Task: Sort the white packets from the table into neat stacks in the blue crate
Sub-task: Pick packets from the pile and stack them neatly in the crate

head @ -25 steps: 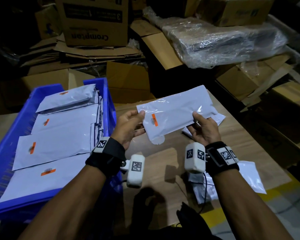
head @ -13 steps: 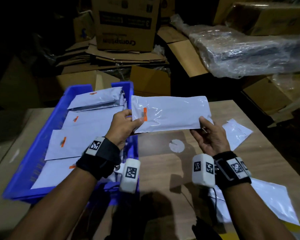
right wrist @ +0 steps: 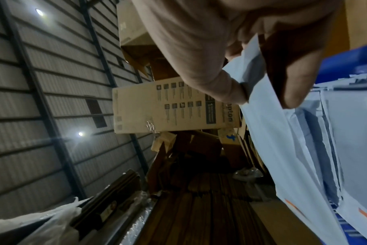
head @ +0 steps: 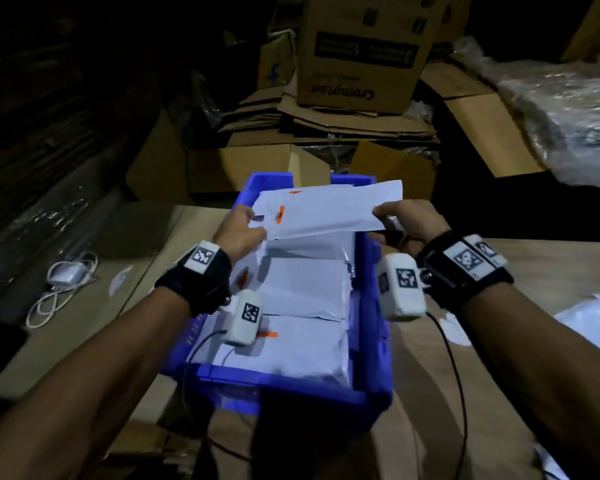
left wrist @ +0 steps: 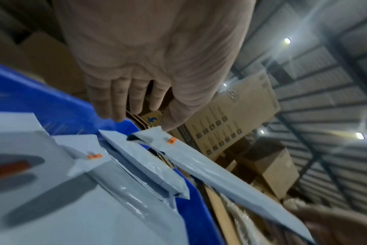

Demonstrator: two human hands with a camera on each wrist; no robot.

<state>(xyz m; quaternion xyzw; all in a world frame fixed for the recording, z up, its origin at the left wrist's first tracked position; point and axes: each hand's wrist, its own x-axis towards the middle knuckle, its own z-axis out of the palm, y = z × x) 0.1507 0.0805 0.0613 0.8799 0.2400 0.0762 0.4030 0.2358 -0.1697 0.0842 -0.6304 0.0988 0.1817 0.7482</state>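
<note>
The left hand (head: 240, 233) and right hand (head: 407, 225) each pinch one end of a white packet (head: 326, 211), keeping it flat and level above the far stack in the blue crate (head: 374, 341), probably so it lands squarely.

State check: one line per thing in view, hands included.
Held packet: in the air over the far end of the crate, pinched at both ends.
Left hand: pinches the packet's left end.
Right hand: pinches the packet's right end.
Crate: on the table, holding stacked packets.
Stacked packets: lying flat in overlapping rows.
Loose packet: flat on the table, right of the crate.
</note>
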